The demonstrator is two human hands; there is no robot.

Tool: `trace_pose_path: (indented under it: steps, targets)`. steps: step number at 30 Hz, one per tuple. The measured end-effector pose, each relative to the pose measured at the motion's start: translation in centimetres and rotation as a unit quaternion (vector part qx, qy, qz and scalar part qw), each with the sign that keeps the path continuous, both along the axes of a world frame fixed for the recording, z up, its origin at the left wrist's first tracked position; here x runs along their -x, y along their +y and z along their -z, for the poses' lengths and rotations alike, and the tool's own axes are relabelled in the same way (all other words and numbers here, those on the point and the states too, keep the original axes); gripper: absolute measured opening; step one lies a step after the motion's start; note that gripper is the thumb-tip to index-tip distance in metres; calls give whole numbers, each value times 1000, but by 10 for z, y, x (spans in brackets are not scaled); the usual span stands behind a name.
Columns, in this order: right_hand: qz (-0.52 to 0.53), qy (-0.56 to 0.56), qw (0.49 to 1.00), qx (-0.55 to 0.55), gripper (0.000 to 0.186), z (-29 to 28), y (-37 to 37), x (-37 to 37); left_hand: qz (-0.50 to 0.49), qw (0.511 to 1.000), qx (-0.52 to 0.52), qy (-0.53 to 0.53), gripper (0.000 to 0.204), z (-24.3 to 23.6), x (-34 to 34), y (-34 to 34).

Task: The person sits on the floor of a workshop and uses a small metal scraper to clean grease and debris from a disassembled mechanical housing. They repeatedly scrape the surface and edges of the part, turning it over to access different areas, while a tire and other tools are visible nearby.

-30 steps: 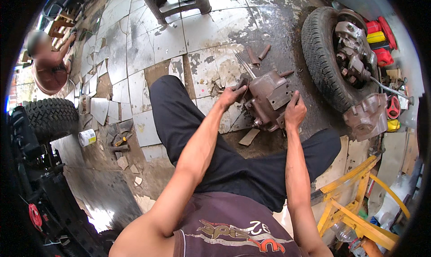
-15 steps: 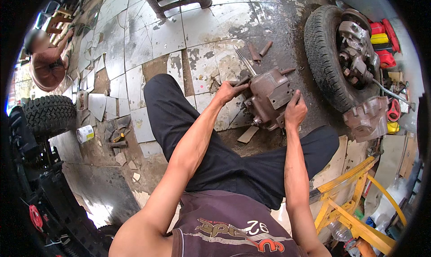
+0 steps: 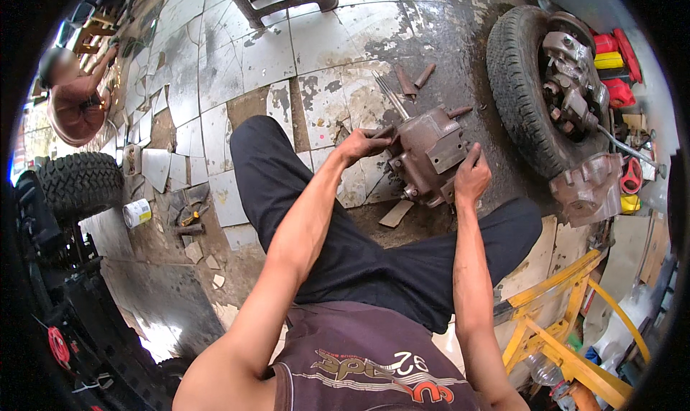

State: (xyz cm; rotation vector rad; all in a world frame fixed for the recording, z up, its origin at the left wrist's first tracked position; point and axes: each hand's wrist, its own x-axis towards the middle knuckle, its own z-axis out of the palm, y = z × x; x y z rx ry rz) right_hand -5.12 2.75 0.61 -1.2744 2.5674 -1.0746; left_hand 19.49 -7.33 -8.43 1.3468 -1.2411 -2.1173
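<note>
A brown, greasy metal gearbox housing [image 3: 431, 141] stands on the floor between my knees, with a flat plate bearing bolt holes on its near face. Several thin metal rods [image 3: 392, 98] stick out from its far left side, and a short stub [image 3: 460, 111] juts from its far right corner. My left hand [image 3: 364, 146] is closed at the housing's left edge, its darkened fingers against the metal. On the opposite edge, my right hand [image 3: 472, 176] grips with the thumb up along the side; its other fingers are partly hidden.
Two rusty metal pieces [image 3: 415, 82] lie beyond the housing. At the right are a tyre [image 3: 514, 88] with metal parts inside, another casing [image 3: 588, 188] and a yellow metal frame [image 3: 553, 325]. A dark stool [image 3: 287, 5] stands ahead; a person [image 3: 75, 105] crouches far left, past broken tiles.
My left hand has shifted slightly left along the housing's edge. The housing and my right hand look almost unmoved.
</note>
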Motion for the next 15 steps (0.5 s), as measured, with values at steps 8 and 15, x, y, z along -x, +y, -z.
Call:
trace_pose_path:
  steps: [8,15]
  targets:
    - [13,19,999,-34,48,1,2,-2,-18,991,83,-105,33,-7,10,7]
    - [21,-7,1000,-1,48,-4,3,-5,-13,1000,23,4,34,-9,-1,3]
